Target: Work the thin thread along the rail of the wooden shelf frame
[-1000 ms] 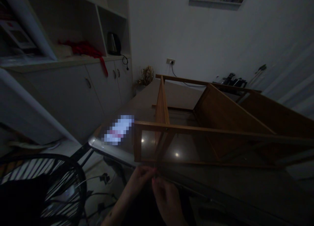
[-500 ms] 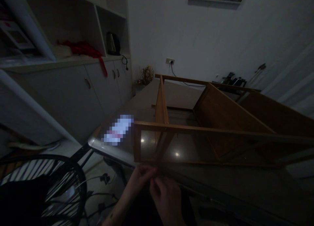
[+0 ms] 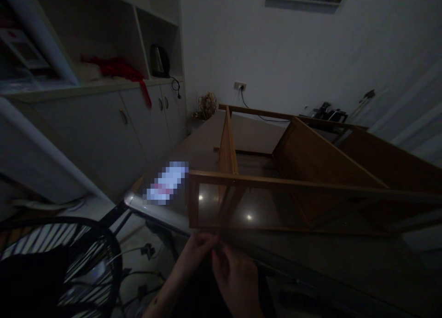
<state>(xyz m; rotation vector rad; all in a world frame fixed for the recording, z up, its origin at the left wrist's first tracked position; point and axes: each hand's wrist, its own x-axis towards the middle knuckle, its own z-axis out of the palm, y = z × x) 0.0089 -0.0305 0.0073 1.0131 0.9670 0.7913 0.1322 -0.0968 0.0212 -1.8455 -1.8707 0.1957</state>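
My left hand (image 3: 198, 250) and my right hand (image 3: 236, 274) meet in front of me, just below the near edge of the table (image 3: 162, 213). Both have thumb and fingers pinched together, with the fingertips nearly touching. Whatever lies between them is too small and dark to make out. Beyond my hands, a brown wooden shelf frame (image 3: 293, 183) lies on its side across the glossy tabletop. Its upright boards run away from me, and its near rail is closest to my fingers.
A blurred bright rectangle (image 3: 167, 183) lies at the table's left corner. To the left stand a black slatted chair (image 3: 115, 244) and cables (image 3: 148, 251) on the floor. A white cabinet (image 3: 93, 134) holds a kettle (image 3: 159, 61) and red cloth (image 3: 119, 68). Behind is a wall socket (image 3: 239, 85).
My right hand has shifted very slightly, and the fingertips of both hands have moved a little against each other. The shelf frame and the table stay as they were.
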